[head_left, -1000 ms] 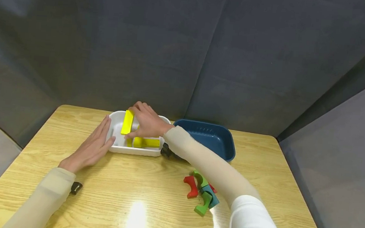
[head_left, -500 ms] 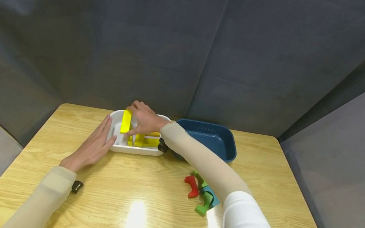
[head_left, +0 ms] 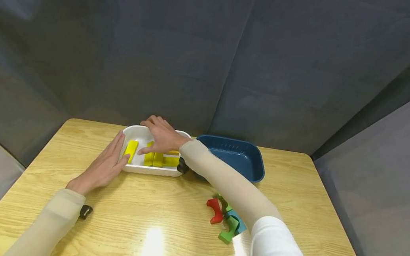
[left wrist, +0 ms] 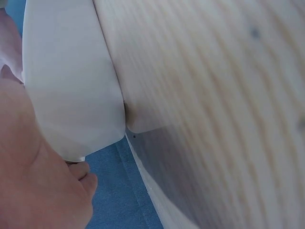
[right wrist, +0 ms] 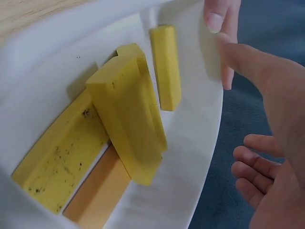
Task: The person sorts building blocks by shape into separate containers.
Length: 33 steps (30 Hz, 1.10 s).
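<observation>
A white tray (head_left: 152, 171) stands at the back of the table, holding several yellow blocks and an orange one (right wrist: 102, 186). By its left wall lies a single yellow block (head_left: 130, 151). Farther right, a yellow block (right wrist: 126, 119) leans across others, including a black-specked yellow block (right wrist: 66, 152). My left hand (head_left: 100, 166), fingers straight, rests against the tray's left end. Over the tray's middle, my right hand (head_left: 164, 136) has its fingers and thumb apart, with nothing between them; in the right wrist view the yellow blocks lie clear of it.
Right of the white tray sits a dark blue tray (head_left: 249, 159), partly behind my right forearm. A red arch block (head_left: 215, 211), a green arch block (head_left: 228, 231) and a blue block (head_left: 240, 224) lie nearer the front. Dark cloth (head_left: 284, 70) hangs behind the table.
The yellow block pinched by my right hand has been let go and now lies at the white tray's left end. My left hand stays against the tray.
</observation>
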Each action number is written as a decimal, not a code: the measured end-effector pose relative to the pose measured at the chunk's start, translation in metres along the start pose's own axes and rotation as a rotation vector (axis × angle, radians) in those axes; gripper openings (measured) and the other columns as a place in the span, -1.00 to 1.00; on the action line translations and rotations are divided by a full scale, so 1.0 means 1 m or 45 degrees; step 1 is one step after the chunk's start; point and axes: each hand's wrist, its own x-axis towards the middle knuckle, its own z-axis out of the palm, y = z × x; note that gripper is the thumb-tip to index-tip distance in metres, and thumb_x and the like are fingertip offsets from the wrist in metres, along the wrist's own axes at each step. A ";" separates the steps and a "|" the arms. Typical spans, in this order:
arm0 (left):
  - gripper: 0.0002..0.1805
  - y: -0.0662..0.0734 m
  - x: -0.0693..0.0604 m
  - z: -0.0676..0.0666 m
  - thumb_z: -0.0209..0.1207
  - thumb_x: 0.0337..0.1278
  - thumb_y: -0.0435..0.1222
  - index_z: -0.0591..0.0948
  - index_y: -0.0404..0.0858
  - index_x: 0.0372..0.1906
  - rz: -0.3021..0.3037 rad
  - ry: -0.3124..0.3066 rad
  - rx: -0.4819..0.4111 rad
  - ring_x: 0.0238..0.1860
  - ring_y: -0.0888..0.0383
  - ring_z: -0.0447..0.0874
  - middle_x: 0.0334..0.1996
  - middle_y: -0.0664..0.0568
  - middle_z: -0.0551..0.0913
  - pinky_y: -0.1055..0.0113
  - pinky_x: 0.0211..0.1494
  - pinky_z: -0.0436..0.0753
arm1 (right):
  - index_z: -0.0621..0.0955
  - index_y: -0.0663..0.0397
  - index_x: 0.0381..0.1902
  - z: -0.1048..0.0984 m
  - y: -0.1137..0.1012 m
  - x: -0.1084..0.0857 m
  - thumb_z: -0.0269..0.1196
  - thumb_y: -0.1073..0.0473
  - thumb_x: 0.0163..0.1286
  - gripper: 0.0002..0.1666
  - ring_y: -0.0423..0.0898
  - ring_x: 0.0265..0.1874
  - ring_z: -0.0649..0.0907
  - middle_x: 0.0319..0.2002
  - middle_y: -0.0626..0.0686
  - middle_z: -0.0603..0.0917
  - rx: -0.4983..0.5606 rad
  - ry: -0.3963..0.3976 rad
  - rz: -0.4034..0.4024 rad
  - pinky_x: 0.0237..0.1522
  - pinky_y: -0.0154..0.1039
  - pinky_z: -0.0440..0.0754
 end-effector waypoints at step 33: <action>-0.11 -0.005 -0.001 -0.003 -0.20 0.75 0.05 -0.34 -0.31 0.74 -0.020 -0.005 0.009 0.75 -0.25 -0.35 0.75 -0.07 -0.50 -0.30 0.70 -0.07 | 0.44 -0.01 0.56 -0.008 0.004 -0.033 0.35 -0.36 0.46 -0.09 -0.07 0.23 0.45 0.40 0.03 0.45 0.031 0.008 0.034 0.32 -0.21 0.52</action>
